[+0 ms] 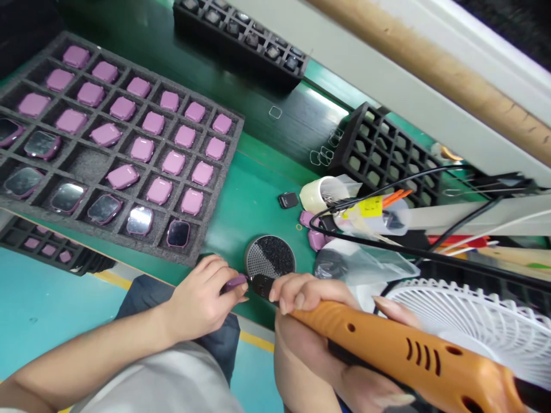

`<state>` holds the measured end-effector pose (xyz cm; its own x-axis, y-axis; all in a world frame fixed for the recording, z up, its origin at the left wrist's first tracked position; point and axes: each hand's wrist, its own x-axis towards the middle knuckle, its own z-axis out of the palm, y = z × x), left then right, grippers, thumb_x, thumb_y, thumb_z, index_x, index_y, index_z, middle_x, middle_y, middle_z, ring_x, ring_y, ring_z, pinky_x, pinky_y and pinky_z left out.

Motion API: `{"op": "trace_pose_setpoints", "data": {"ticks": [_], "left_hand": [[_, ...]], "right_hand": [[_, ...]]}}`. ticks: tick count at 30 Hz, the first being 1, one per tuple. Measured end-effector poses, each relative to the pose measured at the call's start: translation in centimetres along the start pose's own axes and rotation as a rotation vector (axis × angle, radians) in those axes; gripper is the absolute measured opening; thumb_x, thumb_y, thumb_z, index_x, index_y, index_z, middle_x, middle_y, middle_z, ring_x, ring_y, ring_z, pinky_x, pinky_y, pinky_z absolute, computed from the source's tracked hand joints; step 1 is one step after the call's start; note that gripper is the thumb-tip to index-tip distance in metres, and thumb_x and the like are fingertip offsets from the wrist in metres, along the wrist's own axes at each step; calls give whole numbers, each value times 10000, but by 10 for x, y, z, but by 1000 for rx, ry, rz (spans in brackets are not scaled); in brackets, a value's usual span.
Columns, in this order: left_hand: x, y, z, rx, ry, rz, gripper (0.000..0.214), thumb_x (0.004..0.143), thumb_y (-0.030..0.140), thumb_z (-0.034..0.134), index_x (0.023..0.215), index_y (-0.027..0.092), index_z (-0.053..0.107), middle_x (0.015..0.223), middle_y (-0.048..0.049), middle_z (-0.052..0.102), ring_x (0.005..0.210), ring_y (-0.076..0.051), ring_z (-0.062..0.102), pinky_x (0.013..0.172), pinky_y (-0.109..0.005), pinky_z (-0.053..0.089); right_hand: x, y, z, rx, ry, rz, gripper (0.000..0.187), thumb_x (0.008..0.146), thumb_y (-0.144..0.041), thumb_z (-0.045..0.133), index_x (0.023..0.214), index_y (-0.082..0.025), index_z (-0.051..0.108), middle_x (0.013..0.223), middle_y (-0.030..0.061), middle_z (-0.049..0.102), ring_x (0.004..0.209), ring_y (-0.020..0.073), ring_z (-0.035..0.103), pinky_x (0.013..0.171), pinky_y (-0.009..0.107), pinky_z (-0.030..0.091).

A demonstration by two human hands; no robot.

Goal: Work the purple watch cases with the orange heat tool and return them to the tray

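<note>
My left hand [202, 298] pinches a purple watch case [235, 282] at the table's front edge. My right hand [307, 344] is wrapped around an orange electric screwdriver [379, 344] that points left. Its dark nose [261, 285] is close to the case; whether the bit touches it I cannot tell. Just beyond both hands sits a round dish [270, 256] with a perforated surface and many tiny black pieces, probably screws. On the left, a grey foam tray [219, 198] holds several purple watch cases [142, 149], some with dark glass screens [178, 233] facing up. One compartment [86, 165] is bare.
Black divided trays [241, 54] [387, 149] stand at the back. To the right are a cream cup [313, 195], a black cable [370, 236], a plastic bag [365, 264] and a white fan [469, 315]. Loose purple cases [316, 238] lie near the cup.
</note>
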<state>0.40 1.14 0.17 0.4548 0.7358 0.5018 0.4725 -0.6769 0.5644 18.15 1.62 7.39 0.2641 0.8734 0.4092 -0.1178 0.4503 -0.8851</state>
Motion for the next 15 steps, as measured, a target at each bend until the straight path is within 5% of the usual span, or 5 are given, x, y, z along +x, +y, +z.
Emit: {"op": "trace_pose_setpoints", "data": {"ticks": [10, 15], "left_hand": [[0, 1, 3, -14, -5, -27, 73, 1019, 160, 742, 1088, 156, 763, 1094, -112, 739, 1028, -249, 657, 969, -492, 629], [0, 1, 3, -6, -6, -27, 65, 1025, 160, 727, 1079, 146, 761, 1080, -107, 731, 1003, -248, 641, 972, -495, 629]], "right_hand": [[-9, -7, 3, -85, 18, 47, 512, 1051, -708, 491, 1475, -425, 536, 910, 3, 690, 696, 230, 642, 619, 478, 596], [-16, -10, -12, -89, -64, 104, 529, 992, -679, 639, 1457, -453, 523, 961, 16, 705, 778, 269, 680, 712, 543, 606]]}}
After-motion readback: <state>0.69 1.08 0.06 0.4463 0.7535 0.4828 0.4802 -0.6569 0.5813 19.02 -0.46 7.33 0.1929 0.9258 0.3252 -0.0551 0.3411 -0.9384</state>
